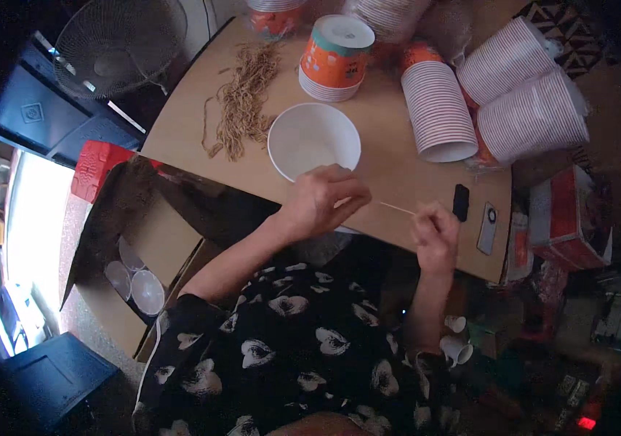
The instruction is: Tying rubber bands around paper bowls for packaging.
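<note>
A thin tan string [396, 208] runs straight between my two hands above the table's front edge. My right hand [435, 229] is closed in a fist around one end of it. My left hand [325, 200] has its fingers pinched at the other end, though the last bit by the fingertips is too faint to see well. Just beyond my left hand stands a white paper bucket [314, 138], its open mouth up, and the hand overlaps its near rim. A loose heap of tan strings [246, 94] lies to the left of the bucket.
Upside-down orange buckets [336, 58] and several stacks of white ones [438, 109] fill the table's far side. A black object [461, 202] and a phone-shaped item [487, 228] lie at right. An open carton [179, 280] holding cups sits at left, below a fan [118, 54].
</note>
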Tool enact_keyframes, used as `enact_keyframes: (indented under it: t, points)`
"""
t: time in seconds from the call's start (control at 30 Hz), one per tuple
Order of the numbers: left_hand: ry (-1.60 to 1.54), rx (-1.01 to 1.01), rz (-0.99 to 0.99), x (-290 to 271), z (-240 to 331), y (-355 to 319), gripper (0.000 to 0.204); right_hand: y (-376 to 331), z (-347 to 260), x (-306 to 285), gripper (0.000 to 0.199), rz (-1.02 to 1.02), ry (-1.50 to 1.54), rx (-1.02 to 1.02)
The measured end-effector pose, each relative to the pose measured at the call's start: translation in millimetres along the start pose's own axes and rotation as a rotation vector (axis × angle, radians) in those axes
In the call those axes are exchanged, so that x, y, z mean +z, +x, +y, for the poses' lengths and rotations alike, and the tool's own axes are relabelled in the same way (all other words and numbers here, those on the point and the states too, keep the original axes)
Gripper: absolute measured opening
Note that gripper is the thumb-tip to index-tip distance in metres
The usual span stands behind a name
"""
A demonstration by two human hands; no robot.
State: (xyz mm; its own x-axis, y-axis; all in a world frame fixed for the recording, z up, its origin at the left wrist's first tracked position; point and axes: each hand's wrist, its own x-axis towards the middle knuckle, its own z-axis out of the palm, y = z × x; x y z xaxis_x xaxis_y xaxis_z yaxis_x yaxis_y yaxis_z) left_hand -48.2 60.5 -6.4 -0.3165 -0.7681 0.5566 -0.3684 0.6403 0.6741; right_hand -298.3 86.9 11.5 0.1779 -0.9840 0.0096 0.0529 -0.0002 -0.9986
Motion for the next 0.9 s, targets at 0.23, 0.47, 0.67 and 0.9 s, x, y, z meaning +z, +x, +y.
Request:
enact_keyframes:
  t: [0.23,0.47,0.67,0.9]
  points:
    - [0.169,-0.074,0.086,2.4,-19.7,-17.9,0.009,-21.2,9.6,-55.5,0.023,-0.017,0.639,-0.234]
    - [0.306,-0.101,0.131,10.8,-21.4,-27.1,0.011,-19.1,-1.1,-45.8,0.011,-0.082,0.941,-0.342]
    - [0.659,-0.095,-0.203,-49.8,-22.1,-24.4,0.050,-25.9,-4.6,-45.1,0.016,0.146,0.746,-0.305]
    - [0.705,-0.072,-0.134,-41.4,-48.9,-18.4,0.029,-17.7,-10.0,-3.0,0.015,0.150,0.778,-0.141]
